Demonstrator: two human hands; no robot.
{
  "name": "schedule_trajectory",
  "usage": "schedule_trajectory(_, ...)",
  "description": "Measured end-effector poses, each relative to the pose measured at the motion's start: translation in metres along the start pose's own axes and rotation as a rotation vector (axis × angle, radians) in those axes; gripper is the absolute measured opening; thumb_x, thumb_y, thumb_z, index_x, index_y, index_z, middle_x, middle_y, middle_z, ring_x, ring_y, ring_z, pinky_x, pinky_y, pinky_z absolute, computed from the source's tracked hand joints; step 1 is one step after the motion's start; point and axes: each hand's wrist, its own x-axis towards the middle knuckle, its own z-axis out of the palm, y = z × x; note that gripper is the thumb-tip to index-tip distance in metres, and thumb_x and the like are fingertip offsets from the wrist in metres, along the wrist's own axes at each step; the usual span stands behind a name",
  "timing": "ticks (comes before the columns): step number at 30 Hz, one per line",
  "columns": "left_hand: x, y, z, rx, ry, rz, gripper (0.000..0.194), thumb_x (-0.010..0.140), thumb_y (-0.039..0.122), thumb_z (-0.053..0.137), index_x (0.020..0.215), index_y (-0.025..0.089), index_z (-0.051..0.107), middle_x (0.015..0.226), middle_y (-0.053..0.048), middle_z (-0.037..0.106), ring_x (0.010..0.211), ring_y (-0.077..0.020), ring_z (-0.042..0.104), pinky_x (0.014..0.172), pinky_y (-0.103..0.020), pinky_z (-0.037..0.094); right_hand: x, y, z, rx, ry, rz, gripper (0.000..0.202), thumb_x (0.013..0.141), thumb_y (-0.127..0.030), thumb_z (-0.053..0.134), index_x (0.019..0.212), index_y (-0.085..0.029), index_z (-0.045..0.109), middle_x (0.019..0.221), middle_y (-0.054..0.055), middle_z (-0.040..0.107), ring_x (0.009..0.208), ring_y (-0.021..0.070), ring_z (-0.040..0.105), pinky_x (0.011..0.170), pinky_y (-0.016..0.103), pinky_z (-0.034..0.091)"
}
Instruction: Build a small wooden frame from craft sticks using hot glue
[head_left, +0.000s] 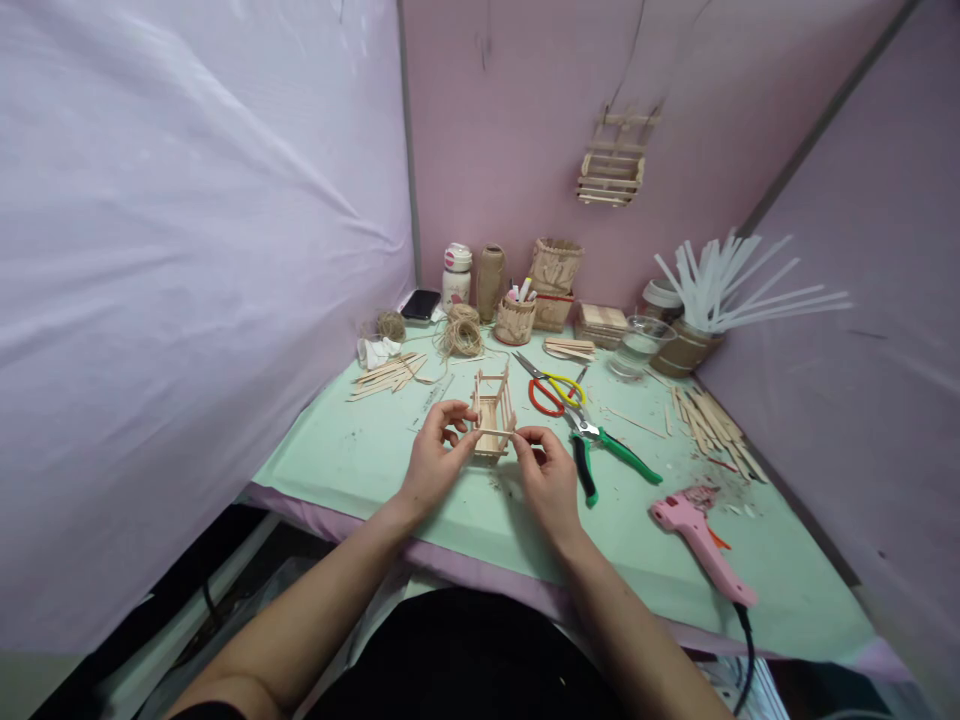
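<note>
A small open frame point(489, 408) built of wooden craft sticks stands near the front middle of the table. Across its near end lies a short wooden stick point(496, 433). My left hand point(441, 448) pinches the stick's left end between thumb and finger, the other fingers curled loosely. At the right end, my right hand point(545, 473) pinches the same stick. Just right of the frame are scissors point(555, 388) with red and yellow handles and green-handled pruning shears point(592, 435).
A pink glue gun point(701, 540) lies at the right, its cord over the table edge. Loose sticks point(716, 430), a water cup point(637, 350), white glue sticks point(720, 285) and twine point(461, 332) stand around the back. A stick shelf point(613, 175) hangs on the back wall.
</note>
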Motion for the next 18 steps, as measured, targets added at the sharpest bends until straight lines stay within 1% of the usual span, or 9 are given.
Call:
schedule_trajectory(5,0.001,-0.001,-0.001,0.002,-0.001,-0.002,0.031,0.079,0.026,0.066,0.106,0.020,0.052,0.101,-0.007,0.065,0.086,-0.0148,0.058,0.071,-0.026,0.046,0.001,0.000,0.001,0.005,0.005,-0.001,0.023,0.088,-0.041,0.055,0.084,-0.019,0.062,0.082,0.003,0.065,0.072,0.0161,0.058,0.066,0.028,0.046)
schedule_trajectory(8,0.001,-0.001,-0.001,-0.008,-0.007,-0.010,0.031,0.079,0.026,0.067,0.106,0.020,0.052,0.101,-0.006,0.065,0.085,-0.0145,0.058,0.070,-0.026,0.045,0.003,0.002,0.001,0.027,0.006,0.003,0.022,0.087,-0.040,0.056,0.089,-0.019,0.063,0.085,0.003,0.066,0.074,0.0167,0.059,0.067,0.029,0.047)
schedule_trajectory(12,0.002,-0.001,-0.002,-0.024,-0.012,-0.023,0.033,0.078,0.027,0.068,0.105,0.020,0.052,0.101,-0.006,0.065,0.086,-0.0148,0.058,0.069,-0.026,0.045,0.006,0.006,-0.001,0.034,-0.040,-0.029,0.024,0.088,-0.038,0.055,0.099,-0.019,0.065,0.092,0.005,0.067,0.080,0.0177,0.061,0.071,0.030,0.048)
schedule_trajectory(15,0.004,-0.002,-0.003,-0.040,-0.014,-0.028,0.034,0.076,0.027,0.069,0.105,0.020,0.053,0.099,-0.006,0.065,0.085,-0.0150,0.059,0.069,-0.026,0.046,0.010,0.007,-0.004,0.020,-0.070,-0.084,0.024,0.088,-0.037,0.055,0.099,-0.020,0.067,0.095,0.006,0.065,0.084,0.0184,0.060,0.072,0.031,0.048)
schedule_trajectory(18,0.007,-0.003,-0.003,-0.074,-0.021,-0.038,0.035,0.075,0.027,0.071,0.105,0.020,0.053,0.097,-0.006,0.066,0.084,-0.0147,0.060,0.069,-0.026,0.048,0.016,0.005,-0.006,0.042,-0.092,-0.083,0.024,0.087,-0.037,0.055,0.098,-0.020,0.069,0.095,0.006,0.062,0.083,0.0183,0.059,0.069,0.031,0.049)
